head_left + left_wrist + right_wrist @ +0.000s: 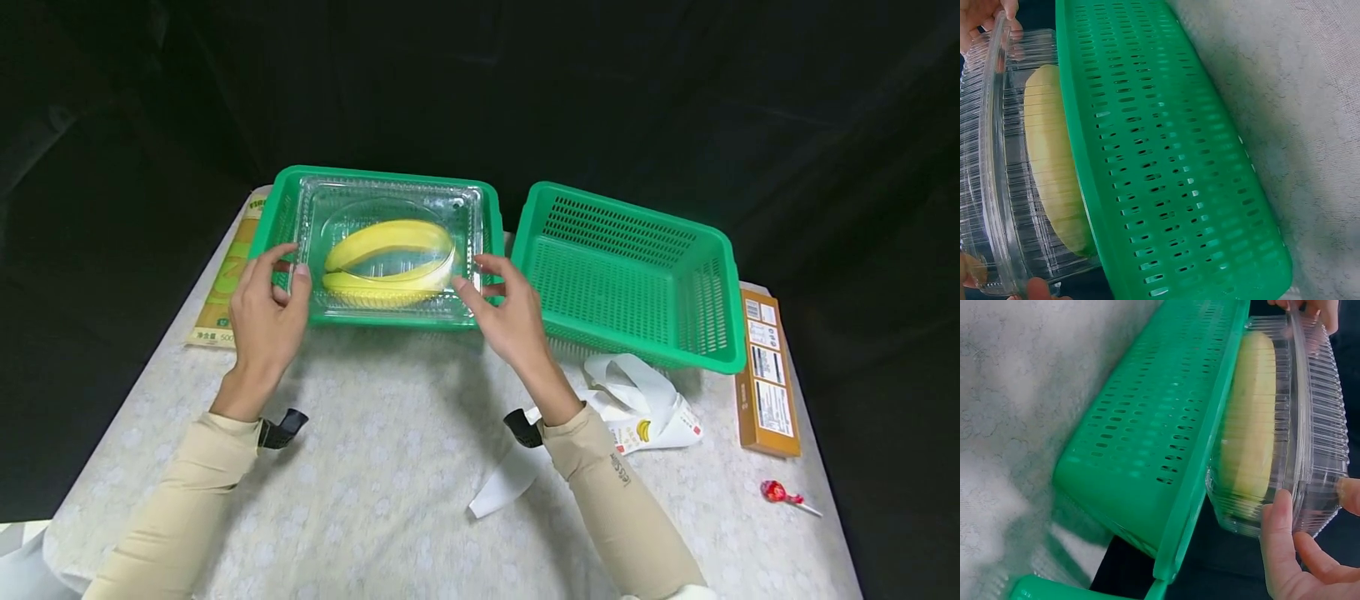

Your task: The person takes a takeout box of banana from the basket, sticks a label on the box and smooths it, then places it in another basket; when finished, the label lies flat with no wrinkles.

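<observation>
A clear plastic clamshell box (393, 190) with yellow bananas (397, 236) inside sits closed, held over the left green basket (495, 225). My left hand (268, 315) pinches the box's left edge; in the left wrist view a fingertip (1038, 289) shows at the lower edge. On the opposite side, my right hand (513, 315) grips the right edge between thumb and fingers, and its fingers (1282, 519) press the rim seam in the right wrist view. Both wrist views show the bananas (1250, 419) lying at the bottom of the box, beside the basket's rim.
A second green basket (600, 287) stands at the right. A white strip wrapper with a banana print (660, 429) lies under the right forearm. An orange box (768, 375) and a red lollipop (780, 492) lie at the right edge. A yellow-green packet (225, 292) lies left.
</observation>
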Demonstrator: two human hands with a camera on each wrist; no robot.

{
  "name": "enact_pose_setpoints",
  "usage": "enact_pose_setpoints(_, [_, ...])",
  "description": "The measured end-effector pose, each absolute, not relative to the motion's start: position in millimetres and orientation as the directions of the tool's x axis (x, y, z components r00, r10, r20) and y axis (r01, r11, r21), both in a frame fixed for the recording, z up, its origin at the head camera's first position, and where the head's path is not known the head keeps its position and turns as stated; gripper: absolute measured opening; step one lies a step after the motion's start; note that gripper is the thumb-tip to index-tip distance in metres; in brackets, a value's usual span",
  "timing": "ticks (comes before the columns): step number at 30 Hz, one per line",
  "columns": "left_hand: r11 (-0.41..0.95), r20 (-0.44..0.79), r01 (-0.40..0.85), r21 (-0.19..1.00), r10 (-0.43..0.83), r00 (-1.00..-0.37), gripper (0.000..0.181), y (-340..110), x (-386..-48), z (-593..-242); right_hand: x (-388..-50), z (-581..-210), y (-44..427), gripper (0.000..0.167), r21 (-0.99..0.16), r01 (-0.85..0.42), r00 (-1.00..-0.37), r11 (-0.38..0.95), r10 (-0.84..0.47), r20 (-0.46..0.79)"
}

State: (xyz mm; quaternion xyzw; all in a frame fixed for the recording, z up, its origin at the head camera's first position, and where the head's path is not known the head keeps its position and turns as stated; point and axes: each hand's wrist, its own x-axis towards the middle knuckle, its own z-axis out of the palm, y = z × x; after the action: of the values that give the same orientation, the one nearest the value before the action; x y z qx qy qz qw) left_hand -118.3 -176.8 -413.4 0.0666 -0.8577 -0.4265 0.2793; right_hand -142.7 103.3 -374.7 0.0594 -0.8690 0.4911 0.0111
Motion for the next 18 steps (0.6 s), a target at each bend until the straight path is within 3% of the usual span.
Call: enact_pose_setpoints(18, [0.612, 0.463, 0.167, 0.773, -0.364, -0.808, 0.033, -174.0, -118.8, -408.0, -141.3, -367.4, 103.0, 0.048, -0.867, -0.111, -0.993, 0.485, -0.093, 0.075])
